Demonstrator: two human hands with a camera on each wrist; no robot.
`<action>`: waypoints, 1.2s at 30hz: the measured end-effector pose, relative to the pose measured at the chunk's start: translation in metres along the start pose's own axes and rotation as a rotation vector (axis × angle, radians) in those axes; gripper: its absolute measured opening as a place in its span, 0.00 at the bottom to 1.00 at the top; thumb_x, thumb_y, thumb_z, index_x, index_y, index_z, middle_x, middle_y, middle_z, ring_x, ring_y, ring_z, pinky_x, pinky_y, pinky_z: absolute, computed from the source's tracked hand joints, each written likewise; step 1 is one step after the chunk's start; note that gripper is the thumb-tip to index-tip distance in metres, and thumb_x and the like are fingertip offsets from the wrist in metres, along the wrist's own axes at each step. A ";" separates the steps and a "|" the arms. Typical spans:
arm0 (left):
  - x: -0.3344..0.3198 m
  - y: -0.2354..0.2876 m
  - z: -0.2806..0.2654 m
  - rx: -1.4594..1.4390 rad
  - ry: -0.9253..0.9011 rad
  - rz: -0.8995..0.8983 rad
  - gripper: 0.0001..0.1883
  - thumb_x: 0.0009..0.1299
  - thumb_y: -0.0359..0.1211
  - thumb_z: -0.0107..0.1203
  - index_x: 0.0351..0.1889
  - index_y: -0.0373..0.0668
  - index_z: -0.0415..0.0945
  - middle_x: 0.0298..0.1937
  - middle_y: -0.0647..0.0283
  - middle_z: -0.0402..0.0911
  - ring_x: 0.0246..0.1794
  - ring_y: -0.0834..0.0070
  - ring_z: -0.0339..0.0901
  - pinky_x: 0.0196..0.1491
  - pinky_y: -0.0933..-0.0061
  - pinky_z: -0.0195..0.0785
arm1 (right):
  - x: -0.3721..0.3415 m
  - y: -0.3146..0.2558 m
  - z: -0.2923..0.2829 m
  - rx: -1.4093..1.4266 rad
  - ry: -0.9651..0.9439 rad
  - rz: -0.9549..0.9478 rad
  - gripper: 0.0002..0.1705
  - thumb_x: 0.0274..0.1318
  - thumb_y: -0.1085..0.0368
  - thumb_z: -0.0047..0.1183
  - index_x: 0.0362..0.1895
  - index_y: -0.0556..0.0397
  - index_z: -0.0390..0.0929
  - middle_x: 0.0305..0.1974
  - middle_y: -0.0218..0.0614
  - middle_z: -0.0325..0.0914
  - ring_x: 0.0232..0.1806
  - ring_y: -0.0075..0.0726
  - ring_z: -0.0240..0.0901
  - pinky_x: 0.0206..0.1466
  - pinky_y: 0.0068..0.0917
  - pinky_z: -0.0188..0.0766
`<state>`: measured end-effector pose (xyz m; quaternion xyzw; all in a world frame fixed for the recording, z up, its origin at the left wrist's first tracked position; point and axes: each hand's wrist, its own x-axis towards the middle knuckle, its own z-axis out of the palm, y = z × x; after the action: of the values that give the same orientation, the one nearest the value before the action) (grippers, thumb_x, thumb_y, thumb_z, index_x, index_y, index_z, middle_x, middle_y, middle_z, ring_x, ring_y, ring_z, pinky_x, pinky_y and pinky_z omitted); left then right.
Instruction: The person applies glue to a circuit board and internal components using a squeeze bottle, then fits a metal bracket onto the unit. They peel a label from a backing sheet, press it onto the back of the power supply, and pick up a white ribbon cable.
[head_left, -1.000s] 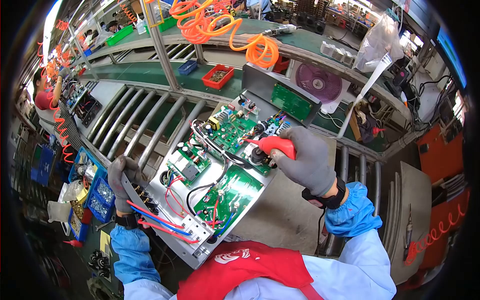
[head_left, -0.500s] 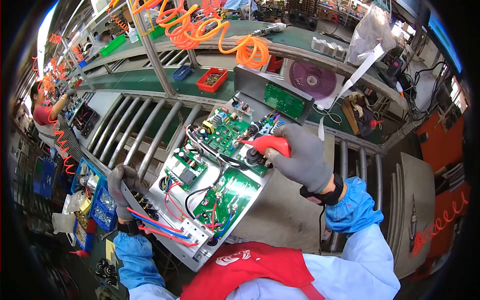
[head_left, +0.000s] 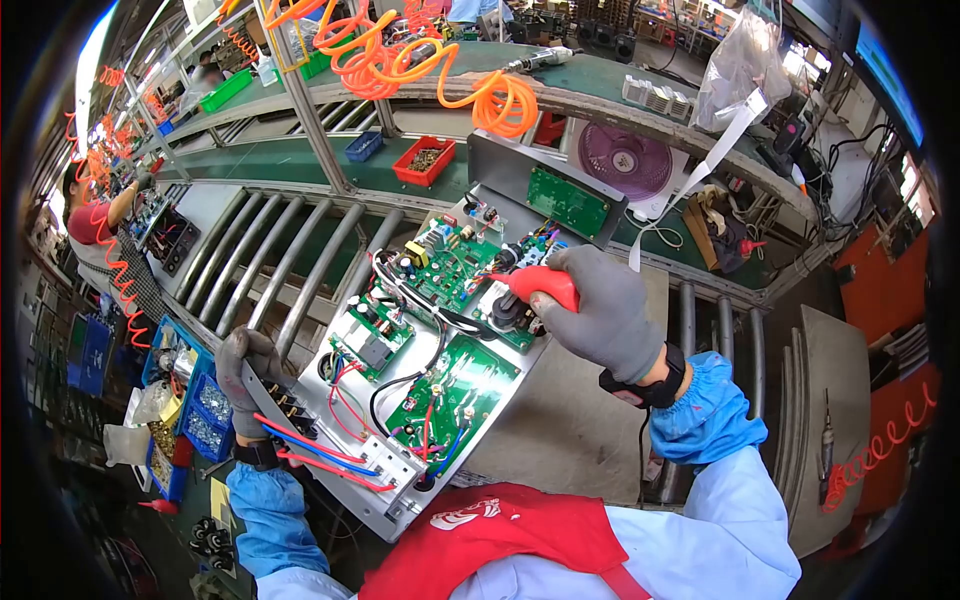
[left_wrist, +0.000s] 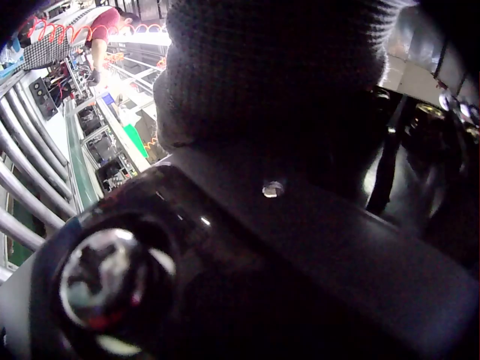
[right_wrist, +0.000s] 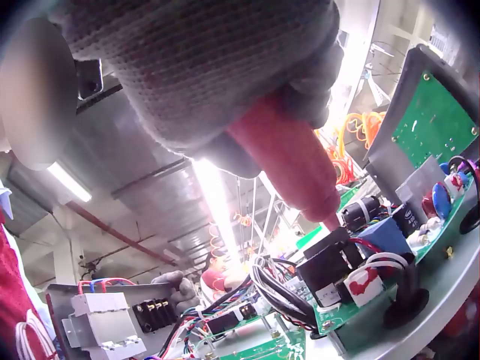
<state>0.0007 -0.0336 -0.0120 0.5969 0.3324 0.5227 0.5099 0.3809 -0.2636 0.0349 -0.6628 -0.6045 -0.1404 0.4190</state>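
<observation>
In the head view the right hand point(head_left: 605, 315), in a grey glove, grips a red squeeze bottle point(head_left: 552, 287). Its narrow tip points down at the wiring and parts on the upper green circuit board point(head_left: 452, 262). The right wrist view shows the red bottle point(right_wrist: 289, 157) under the gloved fingers, its tip beside a black component point(right_wrist: 328, 262). At the left, the gloved left hand point(head_left: 245, 375) holds the edge of the grey metal chassis point(head_left: 345, 480), near the terminal block. Red and blue wires point(head_left: 320, 452) run to a white breaker.
Metal rollers point(head_left: 275, 250) lie under and behind the chassis. An upright panel with a green board point(head_left: 570, 203) stands at its far end. Beyond are a red bin point(head_left: 424, 158), orange coiled hoses point(head_left: 505, 103) and a purple fan point(head_left: 626, 160). Blue bins point(head_left: 208, 415) stand at left.
The head view has shifted slightly since the first frame. Between the last two frames, the bottle has tilted and its tip has moved slightly right. The left hand keeps its hold on the chassis.
</observation>
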 end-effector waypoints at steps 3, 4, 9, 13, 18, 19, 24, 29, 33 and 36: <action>-0.001 0.001 0.000 0.027 0.013 0.008 0.24 0.74 0.48 0.50 0.25 0.38 0.74 0.11 0.69 0.61 0.10 0.78 0.61 0.16 0.76 0.53 | -0.002 0.004 0.004 0.029 0.012 0.025 0.18 0.43 0.59 0.65 0.40 0.51 0.80 0.33 0.42 0.80 0.33 0.51 0.80 0.35 0.40 0.77; -0.001 0.001 0.001 0.029 0.011 0.008 0.24 0.74 0.48 0.50 0.24 0.38 0.74 0.11 0.69 0.61 0.10 0.78 0.61 0.16 0.76 0.53 | -0.002 0.006 0.005 0.048 0.018 0.041 0.18 0.43 0.59 0.65 0.40 0.51 0.80 0.33 0.42 0.80 0.33 0.51 0.80 0.35 0.39 0.77; 0.002 -0.002 -0.003 0.036 -0.030 0.043 0.24 0.74 0.48 0.50 0.24 0.38 0.74 0.11 0.69 0.62 0.10 0.78 0.61 0.16 0.76 0.53 | -0.006 0.004 0.002 0.027 0.023 0.047 0.18 0.43 0.59 0.65 0.40 0.51 0.80 0.33 0.42 0.80 0.33 0.51 0.80 0.35 0.39 0.77; 0.000 0.004 0.001 0.031 -0.024 0.018 0.24 0.75 0.48 0.49 0.25 0.38 0.73 0.11 0.68 0.62 0.10 0.77 0.61 0.16 0.76 0.53 | -0.008 -0.002 0.003 -0.013 0.057 -0.028 0.17 0.43 0.60 0.65 0.39 0.51 0.80 0.32 0.41 0.80 0.32 0.50 0.80 0.34 0.39 0.76; 0.002 0.000 -0.005 0.025 -0.061 0.006 0.24 0.76 0.48 0.48 0.26 0.37 0.73 0.11 0.67 0.62 0.09 0.76 0.61 0.15 0.75 0.54 | -0.004 -0.001 0.004 -0.040 0.047 -0.046 0.16 0.44 0.61 0.64 0.38 0.50 0.79 0.32 0.40 0.79 0.32 0.49 0.79 0.33 0.40 0.75; 0.001 0.001 -0.005 0.033 -0.061 0.010 0.25 0.76 0.48 0.47 0.26 0.37 0.73 0.11 0.68 0.62 0.09 0.76 0.61 0.15 0.75 0.55 | -0.004 0.000 0.005 -0.042 0.045 -0.049 0.16 0.44 0.61 0.64 0.38 0.51 0.79 0.31 0.40 0.79 0.32 0.49 0.79 0.33 0.40 0.75; 0.002 -0.002 -0.005 0.003 -0.068 0.024 0.25 0.77 0.49 0.47 0.25 0.38 0.72 0.11 0.70 0.58 0.09 0.77 0.59 0.15 0.75 0.54 | -0.005 0.000 0.005 -0.063 0.054 -0.039 0.16 0.44 0.61 0.64 0.38 0.51 0.78 0.31 0.40 0.79 0.32 0.49 0.78 0.33 0.40 0.74; 0.002 -0.007 -0.004 -0.133 -0.015 -0.048 0.22 0.76 0.46 0.51 0.26 0.38 0.72 0.11 0.73 0.57 0.10 0.80 0.56 0.15 0.75 0.51 | -0.011 0.006 0.010 -0.041 0.112 -0.038 0.16 0.44 0.61 0.64 0.38 0.51 0.79 0.31 0.40 0.78 0.32 0.49 0.79 0.33 0.41 0.74; 0.001 -0.003 -0.006 -0.131 -0.023 -0.070 0.21 0.76 0.45 0.50 0.27 0.38 0.73 0.11 0.73 0.58 0.11 0.81 0.57 0.15 0.76 0.51 | -0.016 0.010 0.015 -0.013 0.120 -0.004 0.18 0.43 0.60 0.65 0.40 0.51 0.79 0.32 0.42 0.79 0.33 0.51 0.79 0.35 0.41 0.76; -0.004 0.001 0.003 -0.083 0.065 -0.078 0.21 0.76 0.45 0.49 0.26 0.38 0.73 0.11 0.73 0.58 0.11 0.81 0.57 0.16 0.76 0.51 | -0.024 0.017 0.017 0.076 0.124 0.111 0.20 0.44 0.59 0.66 0.43 0.51 0.80 0.34 0.44 0.81 0.35 0.51 0.81 0.37 0.40 0.77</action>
<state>0.0024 -0.0384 -0.0116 0.5445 0.3498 0.5348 0.5433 0.3859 -0.2663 0.0016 -0.6689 -0.5448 -0.1345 0.4875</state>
